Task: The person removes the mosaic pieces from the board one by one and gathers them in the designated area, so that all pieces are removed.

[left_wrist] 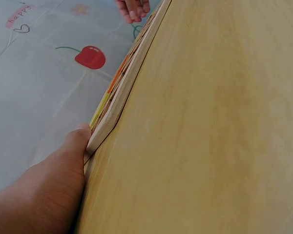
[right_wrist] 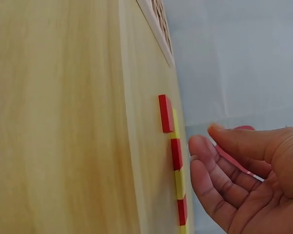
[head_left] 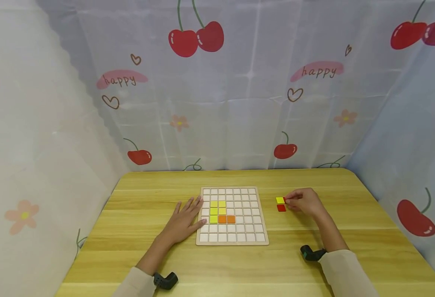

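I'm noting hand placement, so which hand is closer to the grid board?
The left hand: it touches the left edge of the grid board. The right hand is apart from it, off to its right, beside loose red and yellow tiles.

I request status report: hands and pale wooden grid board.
Left hand touching board, covering part of left edge. Right hand beside red, yellow square tiles. Board partly filled.

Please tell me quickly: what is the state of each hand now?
Left hand: open, touching the board's left edge.
Right hand: open, loosely curled beside the tiles; no tile visible in its grip.
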The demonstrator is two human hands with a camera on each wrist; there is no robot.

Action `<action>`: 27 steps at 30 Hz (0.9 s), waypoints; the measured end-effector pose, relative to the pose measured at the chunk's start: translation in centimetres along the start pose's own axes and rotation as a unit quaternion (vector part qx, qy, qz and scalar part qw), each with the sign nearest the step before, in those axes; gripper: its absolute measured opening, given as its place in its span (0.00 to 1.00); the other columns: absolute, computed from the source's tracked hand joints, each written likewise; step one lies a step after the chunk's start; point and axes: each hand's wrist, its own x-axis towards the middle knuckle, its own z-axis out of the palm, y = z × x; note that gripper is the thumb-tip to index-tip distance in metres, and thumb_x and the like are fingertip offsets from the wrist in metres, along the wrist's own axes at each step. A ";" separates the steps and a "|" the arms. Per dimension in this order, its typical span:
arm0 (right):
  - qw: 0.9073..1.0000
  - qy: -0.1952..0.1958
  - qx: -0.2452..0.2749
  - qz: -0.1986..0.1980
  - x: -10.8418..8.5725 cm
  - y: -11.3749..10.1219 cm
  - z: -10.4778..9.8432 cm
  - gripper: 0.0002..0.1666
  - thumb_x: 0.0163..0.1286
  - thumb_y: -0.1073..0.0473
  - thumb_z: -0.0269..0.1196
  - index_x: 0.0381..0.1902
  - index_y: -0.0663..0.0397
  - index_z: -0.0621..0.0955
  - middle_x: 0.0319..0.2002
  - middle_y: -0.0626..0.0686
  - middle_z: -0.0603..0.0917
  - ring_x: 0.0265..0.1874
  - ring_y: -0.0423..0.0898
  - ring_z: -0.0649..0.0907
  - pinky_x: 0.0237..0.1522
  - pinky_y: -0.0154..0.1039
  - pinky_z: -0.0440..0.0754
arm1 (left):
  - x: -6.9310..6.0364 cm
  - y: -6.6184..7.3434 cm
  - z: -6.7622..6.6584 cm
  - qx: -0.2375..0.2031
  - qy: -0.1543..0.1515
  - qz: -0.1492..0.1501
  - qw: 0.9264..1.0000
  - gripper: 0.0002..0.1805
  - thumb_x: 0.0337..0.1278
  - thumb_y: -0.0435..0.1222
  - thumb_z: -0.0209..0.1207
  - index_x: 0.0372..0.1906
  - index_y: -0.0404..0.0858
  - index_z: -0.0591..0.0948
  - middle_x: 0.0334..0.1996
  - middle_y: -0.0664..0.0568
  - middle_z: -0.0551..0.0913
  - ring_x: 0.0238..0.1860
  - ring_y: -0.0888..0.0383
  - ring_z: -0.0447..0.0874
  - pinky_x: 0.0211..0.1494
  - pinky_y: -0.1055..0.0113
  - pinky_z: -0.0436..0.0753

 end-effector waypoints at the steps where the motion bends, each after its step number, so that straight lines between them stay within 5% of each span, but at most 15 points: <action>1: 1.000 0.001 -0.005 -0.004 0.0 -0.1 0.0 0.10 0.69 0.69 0.67 0.45 0.70 0.86 0.41 0.62 0.87 0.34 0.47 0.86 0.39 0.39 0.87 | 0.0 0.0 0.0 -0.001 0.003 0.001 1.000 0.43 0.74 0.63 0.44 0.82 0.43 0.53 0.82 0.52 0.50 0.81 0.46 0.46 0.77 0.35 0.43; 9: 0.999 0.004 -0.029 -0.040 -0.5 -1.9 0.9 0.11 0.69 0.64 0.68 0.44 0.67 0.87 0.38 0.58 0.87 0.34 0.49 0.85 0.40 0.41 0.87 | 0.0 0.1 -0.1 0.000 0.017 0.010 1.000 0.43 0.74 0.61 0.47 0.82 0.41 0.55 0.81 0.50 0.53 0.80 0.45 0.49 0.76 0.34 0.45; 27: 0.991 -0.040 0.012 -0.127 -1.7 -5.0 4.9 0.10 0.70 0.67 0.66 0.44 0.71 0.86 0.36 0.60 0.88 0.34 0.60 0.87 0.38 0.54 0.87 | 0.0 0.0 0.1 0.003 0.015 0.007 1.000 0.43 0.74 0.62 0.46 0.81 0.41 0.55 0.81 0.50 0.52 0.80 0.45 0.49 0.76 0.34 0.44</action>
